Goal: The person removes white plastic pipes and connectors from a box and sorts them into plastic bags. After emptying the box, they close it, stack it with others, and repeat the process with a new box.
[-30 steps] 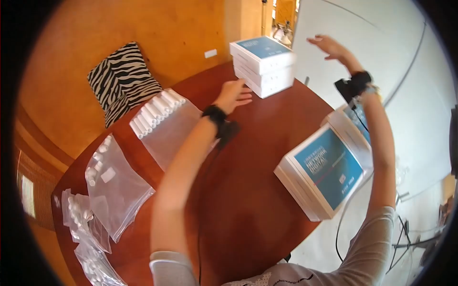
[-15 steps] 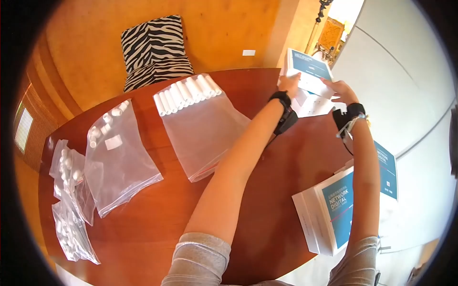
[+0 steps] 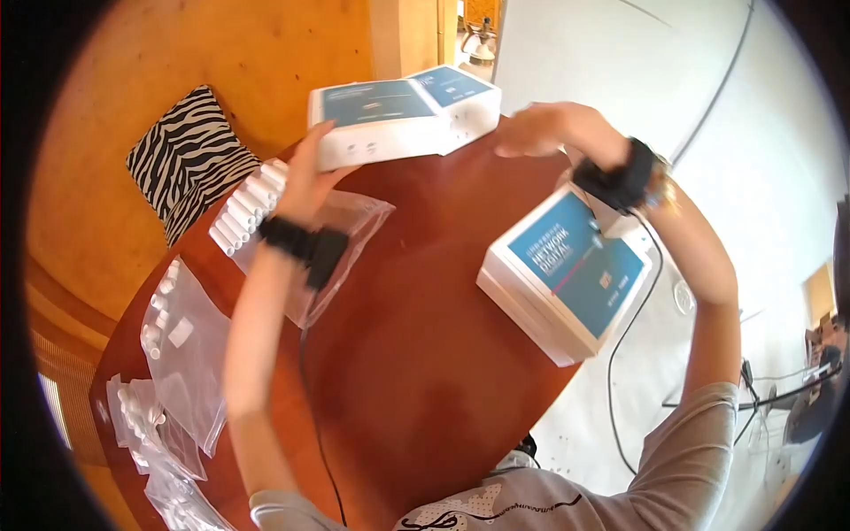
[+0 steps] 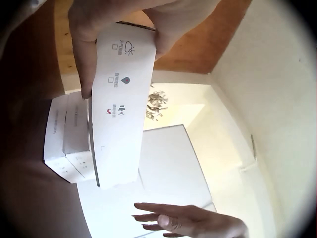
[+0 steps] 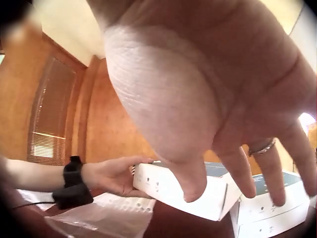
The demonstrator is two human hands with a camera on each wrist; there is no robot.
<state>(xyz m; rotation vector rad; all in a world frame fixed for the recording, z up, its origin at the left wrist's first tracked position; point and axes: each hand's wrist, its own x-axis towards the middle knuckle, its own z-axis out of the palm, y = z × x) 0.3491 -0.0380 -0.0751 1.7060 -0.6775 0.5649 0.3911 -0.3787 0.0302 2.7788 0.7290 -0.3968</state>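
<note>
A white box with a blue top point(image 3: 376, 104) is gripped at its left end by my left hand point(image 3: 308, 184). In the left wrist view, the thumb and fingers clasp opposite faces of this box point(image 4: 121, 114), which has small printed icons on its side. Just beyond it, the other white boxes point(image 3: 471, 119) stand stacked at the table's far end. My right hand point(image 3: 536, 131) is to the right of the stack and holds nothing. Its fingers are extended and apart in the right wrist view, with the palm point(image 5: 198, 84) toward the camera.
More blue-topped boxes point(image 3: 575, 265) lie at the table's right edge. Along the left side are a clear bag with white tubes point(image 3: 248, 208), a bag with small white pieces point(image 3: 190, 354) and several smaller bags. A cable point(image 3: 314, 416) trails from the left wrist.
Both hands reached the stack and took hold of its top box. My left hand has since carried that box left, while my right hand has let go and drawn away from it.
</note>
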